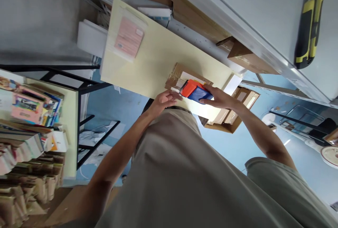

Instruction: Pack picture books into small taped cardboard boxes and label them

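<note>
My right hand [217,96] is closed around the blue part of a red-and-blue tape dispenser [193,90]. The dispenser lies tilted over a small brown cardboard parcel [174,75] that bears a white label. Just left of the dispenser's red front end is my left hand [166,100], its fingers stretched out along the parcel's near edge. Whether those fingertips touch a strip of tape cannot be made out. Parcel and hands are at the near edge of a pale yellow table [150,66].
A pink printed sheet [129,36] lies at the table's left end. Right of the table stands an open carton [236,112]. A yellow-black utility knife [308,27] rests on the white shelf [258,13]. Books and brown packets [34,171] are stacked at left.
</note>
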Demonstrator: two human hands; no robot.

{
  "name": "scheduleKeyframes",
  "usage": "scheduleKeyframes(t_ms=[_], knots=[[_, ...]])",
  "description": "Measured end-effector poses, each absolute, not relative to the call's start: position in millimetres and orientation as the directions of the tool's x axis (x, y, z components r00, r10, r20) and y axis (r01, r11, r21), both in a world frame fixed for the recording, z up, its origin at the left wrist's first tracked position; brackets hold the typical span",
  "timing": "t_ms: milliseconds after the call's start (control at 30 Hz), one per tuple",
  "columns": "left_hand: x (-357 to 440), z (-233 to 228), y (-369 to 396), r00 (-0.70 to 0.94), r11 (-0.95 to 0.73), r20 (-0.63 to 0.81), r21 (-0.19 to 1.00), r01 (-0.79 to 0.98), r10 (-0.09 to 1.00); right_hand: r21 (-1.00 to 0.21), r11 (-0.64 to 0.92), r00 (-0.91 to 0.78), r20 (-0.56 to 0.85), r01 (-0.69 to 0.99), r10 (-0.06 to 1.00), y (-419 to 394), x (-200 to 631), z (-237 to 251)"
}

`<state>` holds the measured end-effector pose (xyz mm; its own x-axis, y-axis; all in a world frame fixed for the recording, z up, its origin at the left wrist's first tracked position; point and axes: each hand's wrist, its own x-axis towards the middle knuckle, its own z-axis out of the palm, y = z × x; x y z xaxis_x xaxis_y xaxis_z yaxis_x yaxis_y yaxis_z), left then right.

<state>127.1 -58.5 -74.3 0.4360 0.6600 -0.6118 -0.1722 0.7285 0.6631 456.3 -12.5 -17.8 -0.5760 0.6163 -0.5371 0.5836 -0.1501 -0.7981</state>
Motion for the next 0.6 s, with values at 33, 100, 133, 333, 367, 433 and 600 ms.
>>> scheduleKeyframes(t_ms=[33, 100, 133, 333, 367, 433, 600], knots=[[127.6, -69.5, -62.3, 0.440, 0.734, -0.620, 0.661, -0.153, 0.650, -0.792, -0.156, -0.571, -0.546, 0.590, 0.613, -11.9, 456.3, -17.3], [127.9, -59.5, -68.6, 0.410, 0.742, -0.641, 0.652, -0.155, 0.649, -0.776, -0.168, -0.559, -0.568, 0.608, 0.604, -10.8, 456.7, -16.1], [127.8, -54.3, -71.1, 0.386, 0.738, -0.644, 0.653, -0.172, 0.660, -0.769, -0.175, -0.553, -0.579, 0.615, 0.599, -10.3, 457.1, -15.6], [123.8, -27.9, -78.1, 0.183, 0.610, -0.582, 0.745, -0.271, 0.792, -0.765, -0.187, -0.551, -0.589, 0.616, 0.592, -10.9, 459.5, -17.7], [123.2, -24.9, -77.5, 0.149, 0.588, -0.570, 0.759, -0.281, 0.808, -0.763, -0.186, -0.550, -0.590, 0.618, 0.592, -11.5, 459.5, -18.5], [122.2, -19.6, -74.9, 0.103, 0.552, -0.549, 0.779, -0.297, 0.830, -0.759, -0.189, -0.548, -0.596, 0.624, 0.587, -12.7, 459.3, -19.7], [121.6, -6.7, -65.4, 0.049, 0.512, -0.526, 0.796, -0.322, 0.849, -0.762, -0.189, -0.549, -0.593, 0.620, 0.589, -13.9, 457.9, -20.3]])
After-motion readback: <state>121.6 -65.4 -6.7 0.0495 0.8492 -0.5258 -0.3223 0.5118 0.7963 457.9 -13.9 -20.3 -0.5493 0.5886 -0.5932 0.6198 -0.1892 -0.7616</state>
